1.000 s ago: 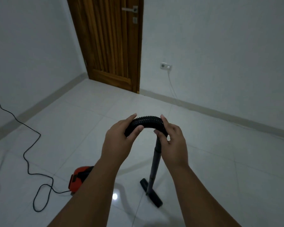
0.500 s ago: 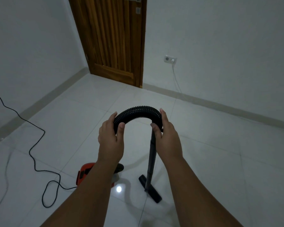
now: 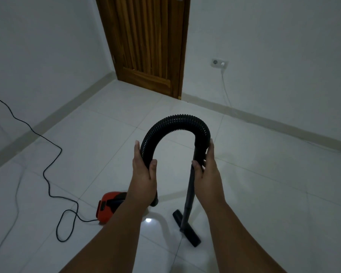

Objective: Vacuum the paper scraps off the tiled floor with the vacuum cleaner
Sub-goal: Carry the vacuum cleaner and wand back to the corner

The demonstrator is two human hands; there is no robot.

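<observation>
A black ribbed hose (image 3: 175, 123) arches in front of me. My left hand (image 3: 144, 174) grips its left leg, thumb across the front. My right hand (image 3: 207, 168) grips the right end, where the hose joins the dark rigid wand (image 3: 189, 196). The wand runs down to a black floor nozzle (image 3: 187, 231) resting on the white tiled floor (image 3: 264, 194). The red and black vacuum body (image 3: 108, 205) sits on the floor behind my left forearm. No paper scraps show on the tiles in view.
A black power cord (image 3: 53, 174) snakes over the floor from the left wall to the vacuum body. A closed wooden door (image 3: 146, 42) stands at the far corner. A wall socket (image 3: 219, 63) with a white cable plugged in is on the right wall.
My hands have slid apart and down the hose, so its arch stands taller and wider. The view has tilted down, and the vacuum body shows more.
</observation>
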